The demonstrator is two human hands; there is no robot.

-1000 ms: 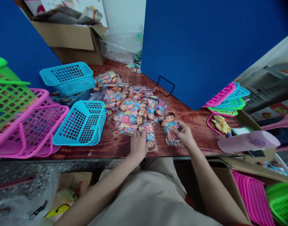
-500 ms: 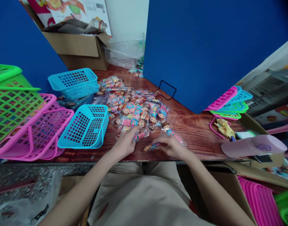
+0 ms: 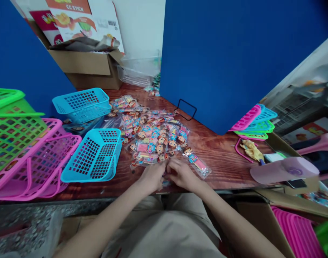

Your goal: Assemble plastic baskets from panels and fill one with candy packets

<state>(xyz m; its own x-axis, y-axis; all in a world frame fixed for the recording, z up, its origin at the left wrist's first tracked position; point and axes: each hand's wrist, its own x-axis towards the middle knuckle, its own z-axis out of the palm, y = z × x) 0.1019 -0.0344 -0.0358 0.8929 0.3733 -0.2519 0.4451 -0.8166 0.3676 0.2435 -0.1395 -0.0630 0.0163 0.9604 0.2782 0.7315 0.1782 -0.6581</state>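
Observation:
My left hand [image 3: 152,176] and my right hand [image 3: 182,174] meet at the table's front edge, fingers curled and pinched together. A bluish sliver of a small clear packet [image 3: 166,183] shows beneath the fingers; most of it is hidden. Just beyond lies a pile of clear packets [image 3: 153,134], with cartoon-head cards and pink or yellow sticks inside. One single packet [image 3: 197,163] with pink contents rests apart, right of my right hand. To the left of the pile stands a blue plastic basket [image 3: 95,154].
Another blue basket [image 3: 83,104] sits behind, and pink [image 3: 46,161] and green baskets [image 3: 16,132] stand at far left. A cardboard box [image 3: 83,66] is at the back. Blue board [image 3: 212,64] rises behind right. A lilac bottle [image 3: 284,170] and yellow cloth [image 3: 251,149] lie right.
My hands have come together from apart, the left leaving the pile's near edge and the right moving left. The small cartoon-head piece by my right hand is now covered. The view has tilted slightly up.

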